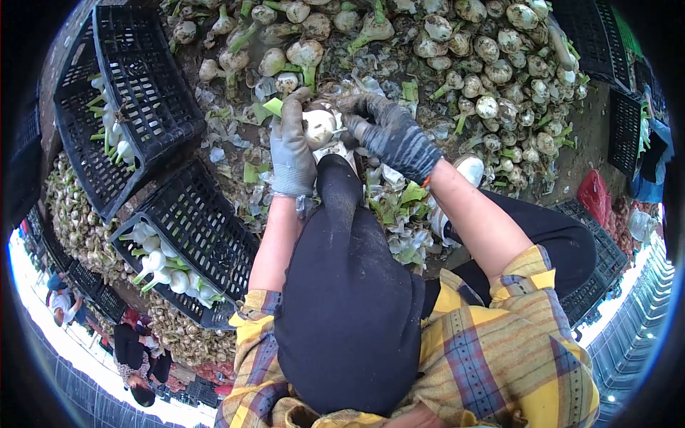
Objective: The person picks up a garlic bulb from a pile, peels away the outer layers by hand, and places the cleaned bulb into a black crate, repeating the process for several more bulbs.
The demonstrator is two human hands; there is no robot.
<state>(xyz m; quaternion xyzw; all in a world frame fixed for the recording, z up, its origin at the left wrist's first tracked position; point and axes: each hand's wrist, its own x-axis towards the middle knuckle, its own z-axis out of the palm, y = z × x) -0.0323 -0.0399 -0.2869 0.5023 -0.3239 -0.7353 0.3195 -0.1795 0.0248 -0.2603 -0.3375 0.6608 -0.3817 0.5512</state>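
Note:
My left hand (291, 146), in a grey work glove, is wrapped round a white garlic bulb (319, 128) with a short green stem end beside the fingers. On the bulb's other side is my right hand (392, 132), in a dark striped glove, its fingers curled close to the bulb. What its fingertips hold, if anything, is hidden. Both hands are above my knee, over a ground strewn with peeled skins and green leaf scraps (414, 192).
Unpeeled bulbs (499, 71) are heaped ahead and to the right. Black crates (146, 85) with peeled garlic (164, 264) stand at the left. A red bag (594, 196) lies at the right. Other people (135, 349) are at the lower left.

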